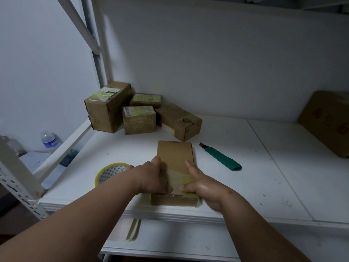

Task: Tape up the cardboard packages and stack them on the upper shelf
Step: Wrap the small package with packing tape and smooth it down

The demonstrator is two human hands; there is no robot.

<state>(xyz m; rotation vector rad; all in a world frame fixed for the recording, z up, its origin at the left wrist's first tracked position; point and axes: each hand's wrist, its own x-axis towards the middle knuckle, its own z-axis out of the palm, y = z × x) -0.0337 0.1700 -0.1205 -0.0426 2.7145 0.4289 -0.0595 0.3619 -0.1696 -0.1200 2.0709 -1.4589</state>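
Observation:
A flat cardboard package lies on the white shelf near its front edge. A strip of yellowish tape crosses its near end. My left hand rests on the package's left side, fingers curled over the edge. My right hand presses on the tape at the right side, its fingers lying along the package top. A roll of tape with a yellow rim lies just left of my left wrist. Several taped cardboard packages stand grouped at the back left of the shelf.
A green utility knife lies right of the package, blade pointing away. A large cardboard box sits at the far right. White shelf posts rise at the left; a water bottle stands beyond them. A lower shelf shows below.

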